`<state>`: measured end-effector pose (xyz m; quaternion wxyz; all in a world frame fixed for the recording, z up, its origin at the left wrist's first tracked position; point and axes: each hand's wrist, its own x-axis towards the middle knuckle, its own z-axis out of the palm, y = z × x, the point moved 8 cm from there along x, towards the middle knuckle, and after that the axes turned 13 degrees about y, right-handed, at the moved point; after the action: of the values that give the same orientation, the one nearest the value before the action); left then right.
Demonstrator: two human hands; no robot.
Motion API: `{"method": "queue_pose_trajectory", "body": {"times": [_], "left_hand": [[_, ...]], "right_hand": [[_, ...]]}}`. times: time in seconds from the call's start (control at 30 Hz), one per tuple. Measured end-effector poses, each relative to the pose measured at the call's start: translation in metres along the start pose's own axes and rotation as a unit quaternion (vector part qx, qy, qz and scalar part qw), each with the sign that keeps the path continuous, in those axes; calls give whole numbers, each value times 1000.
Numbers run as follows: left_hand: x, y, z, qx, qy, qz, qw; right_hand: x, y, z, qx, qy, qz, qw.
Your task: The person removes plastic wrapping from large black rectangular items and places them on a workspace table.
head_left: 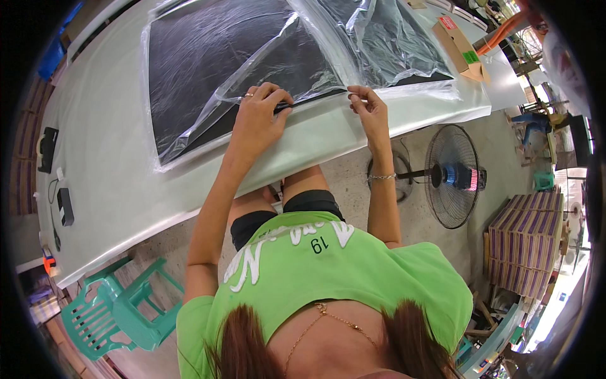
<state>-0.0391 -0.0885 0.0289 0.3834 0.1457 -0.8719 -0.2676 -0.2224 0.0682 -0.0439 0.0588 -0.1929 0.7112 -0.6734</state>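
A flat black sheet under loose transparent plastic film lies on the pale table. My left hand rests on the sheet's near edge, fingers curled. Between its thumb and fingers is something small and dark that I cannot make out. To the right, my right hand pinches the film's edge between thumb and forefinger, near where a second film-covered dark sheet begins.
The pale table carries a brown cardboard box at the far right and a small black device at the left. Below stand green plastic chairs on the left, a pedestal fan and a striped stack on the right.
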Motion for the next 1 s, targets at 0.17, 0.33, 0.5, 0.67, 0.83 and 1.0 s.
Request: {"method": "queue_pose_trajectory", "body": {"times": [0.17, 0.33, 0.5, 0.67, 0.83, 1.0], "left_hand": [[3, 6, -1, 14, -14, 16, 1000], [6, 17, 2, 99, -71, 77, 990], [10, 18, 18, 177, -168, 135, 960], [10, 16, 31, 199, -228, 166, 939], [8, 23, 35, 185, -214, 195, 939], [13, 26, 31, 152, -229, 154, 949]], "right_hand": [[0, 0, 3, -22, 18, -33, 999], [0, -2, -1, -63, 16, -52, 997], [-6, -2, -12, -114, 28, -52, 992], [-11, -2, -24, -117, 41, -49, 991], [-12, 0, -31, -117, 46, -50, 991], [-12, -7, -29, -110, 47, -73, 990]]}}
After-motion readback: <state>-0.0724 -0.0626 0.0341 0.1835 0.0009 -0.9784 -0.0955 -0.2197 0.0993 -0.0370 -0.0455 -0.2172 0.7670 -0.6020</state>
